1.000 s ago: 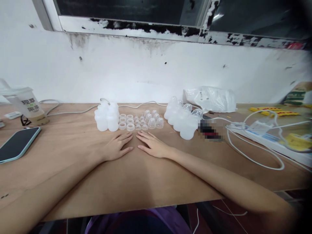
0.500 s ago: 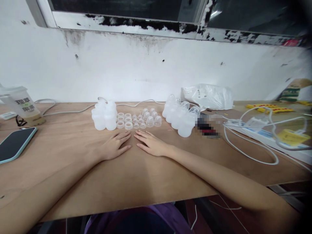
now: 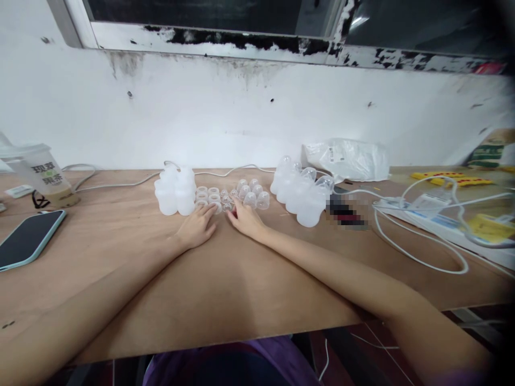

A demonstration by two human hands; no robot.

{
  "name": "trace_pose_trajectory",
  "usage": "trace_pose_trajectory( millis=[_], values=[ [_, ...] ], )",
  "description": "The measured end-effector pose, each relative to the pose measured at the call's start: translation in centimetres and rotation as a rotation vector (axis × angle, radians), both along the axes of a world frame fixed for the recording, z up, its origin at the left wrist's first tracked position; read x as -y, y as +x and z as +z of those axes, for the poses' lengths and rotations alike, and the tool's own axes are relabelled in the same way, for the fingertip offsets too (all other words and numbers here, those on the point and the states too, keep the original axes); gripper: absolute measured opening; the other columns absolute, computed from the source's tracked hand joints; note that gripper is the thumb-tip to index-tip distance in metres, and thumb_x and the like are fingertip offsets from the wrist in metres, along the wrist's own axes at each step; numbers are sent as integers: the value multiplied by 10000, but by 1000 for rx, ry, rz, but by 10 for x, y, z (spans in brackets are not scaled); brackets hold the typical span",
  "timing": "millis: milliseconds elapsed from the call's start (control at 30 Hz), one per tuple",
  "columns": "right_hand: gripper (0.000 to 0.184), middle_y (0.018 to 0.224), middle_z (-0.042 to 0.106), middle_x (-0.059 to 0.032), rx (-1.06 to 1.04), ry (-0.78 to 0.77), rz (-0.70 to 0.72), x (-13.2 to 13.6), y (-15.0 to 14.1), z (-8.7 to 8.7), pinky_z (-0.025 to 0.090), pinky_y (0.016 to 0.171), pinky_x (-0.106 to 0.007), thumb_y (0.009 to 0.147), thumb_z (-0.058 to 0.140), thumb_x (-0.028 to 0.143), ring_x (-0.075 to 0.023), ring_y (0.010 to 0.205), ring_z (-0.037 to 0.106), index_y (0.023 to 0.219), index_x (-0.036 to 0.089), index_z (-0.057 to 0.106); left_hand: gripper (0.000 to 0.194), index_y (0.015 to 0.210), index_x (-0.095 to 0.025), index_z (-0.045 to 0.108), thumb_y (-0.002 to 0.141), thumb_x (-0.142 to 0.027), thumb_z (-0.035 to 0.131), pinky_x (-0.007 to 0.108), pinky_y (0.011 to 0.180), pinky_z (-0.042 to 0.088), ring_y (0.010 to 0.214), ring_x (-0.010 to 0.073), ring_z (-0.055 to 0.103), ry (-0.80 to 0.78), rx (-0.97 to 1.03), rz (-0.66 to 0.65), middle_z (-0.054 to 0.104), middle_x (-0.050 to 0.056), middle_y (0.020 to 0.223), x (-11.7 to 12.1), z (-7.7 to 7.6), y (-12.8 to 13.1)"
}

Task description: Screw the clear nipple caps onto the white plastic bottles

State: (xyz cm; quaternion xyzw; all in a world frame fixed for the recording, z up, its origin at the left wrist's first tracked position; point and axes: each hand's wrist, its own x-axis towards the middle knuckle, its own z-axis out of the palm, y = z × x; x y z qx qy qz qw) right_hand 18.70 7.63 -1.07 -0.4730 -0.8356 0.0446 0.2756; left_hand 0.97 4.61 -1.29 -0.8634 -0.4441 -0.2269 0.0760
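My left hand (image 3: 197, 227) rests at the front of the clear screw rings (image 3: 213, 198). Its fingers stretch over the nearest rings and its thumb stands apart. Just right of it, my right hand (image 3: 248, 220) reaches in among the small clear bottle teats (image 3: 224, 197), index finger and thumb apart; its fingers partly hide the nearest ones. Clear domed caps (image 3: 250, 199) stand in rows behind and right of that hand. A cluster of milky white bottles (image 3: 176, 194) is upright at the left. More white bottles, topped with clear domes (image 3: 309, 201), stand in a slanting row at the right.
A drink cup (image 3: 50, 174) and a phone (image 3: 30, 238) are at the left. To the right lie a plastic bag (image 3: 350, 160), a blurred dark object, looped white cables (image 3: 422, 260) and a power strip (image 3: 410, 212). The table's front edge runs before my lap.
Both hands have moved forward from the bare tabletop. My left hand now reaches the rings, and my right hand reaches the small teats. The view has shifted slightly.
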Motion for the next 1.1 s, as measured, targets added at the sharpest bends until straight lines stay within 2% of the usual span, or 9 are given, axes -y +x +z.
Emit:
trace_pose_trajectory(
  millis=[200, 333, 433, 533, 633, 767, 867, 967, 1100],
  values=[
    [258, 846, 636, -77, -45, 20, -10, -19, -10, 2, 396, 699, -258, 849, 340, 238, -158, 780, 578, 915, 134, 567, 270, 997, -126, 517, 807, -257, 379, 351, 786, 418, 858, 203, 496, 43, 2, -27, 565, 79, 858, 4, 7, 3],
    [254, 787, 643, -38, 14, 29, 50, 2, -1, 4, 381, 629, -237, 851, 342, 278, -141, 708, 578, 915, 172, 565, 351, 1044, -140, 485, 787, -372, 422, 339, 801, 417, 919, 209, 487, 67, 51, -46, 527, 94, 980, 10, 9, 3],
    [263, 798, 646, -27, 108, 32, 40, 20, 9, 5, 372, 621, -243, 842, 354, 313, -151, 717, 581, 961, 201, 559, 427, 1080, -152, 462, 766, -439, 434, 359, 780, 432, 907, 225, 506, -10, 30, -21, 534, 87, 969, 8, 5, 2],
    [294, 825, 640, -31, 191, 35, 25, 28, 14, 6, 366, 613, -247, 826, 377, 354, -162, 736, 579, 1030, 214, 536, 437, 1161, -180, 398, 783, -399, 424, 342, 755, 451, 879, 206, 529, -57, 90, 2, 522, 72, 972, 6, 1, 0],
    [305, 846, 631, -30, 235, 34, 23, 29, 14, 7, 354, 591, -243, 812, 394, 377, -164, 742, 572, 1036, 221, 531, 497, 1231, -197, 325, 778, -356, 456, 315, 790, 452, 916, 176, 524, -24, 291, -15, 449, 84, 1091, 3, -1, -3],
    [281, 835, 618, -29, 242, 24, 28, 28, 12, 9, 338, 565, -234, 806, 404, 380, -152, 716, 559, 982, 213, 544, 414, 1130, -194, 450, 751, -350, 508, 285, 783, 468, 939, 152, 517, -92, 551, -147, 440, 71, 1084, -1, 0, -8],
    [255, 815, 610, -31, 229, 20, 37, 29, 12, 9, 344, 571, -238, 806, 409, 369, -152, 709, 553, 935, 202, 551, 396, 1072, -193, 498, 718, -363, 552, 295, 765, 466, 967, 170, 496, -99, 581, -154, 505, 61, 1039, -3, 3, -10],
    [241, 856, 595, -42, 140, 22, 53, 28, 12, 8, 368, 605, -252, 796, 430, 372, -159, 739, 551, 909, 194, 548, 389, 1037, -196, 520, 698, -380, 571, 286, 695, 469, 903, 172, 516, -96, 554, -112, 539, 56, 1021, -3, 4, -9],
    [254, 955, 567, -55, -282, -144, 119, 16, 13, 2, 411, 602, -232, 806, 421, 349, -96, 650, 559, 980, 178, 493, 390, 1031, -186, 513, 701, -388, 560, 278, 668, 477, 840, 159, 541, -135, 560, -130, 523, 69, 1071, -3, 1, -9]
  ],
)
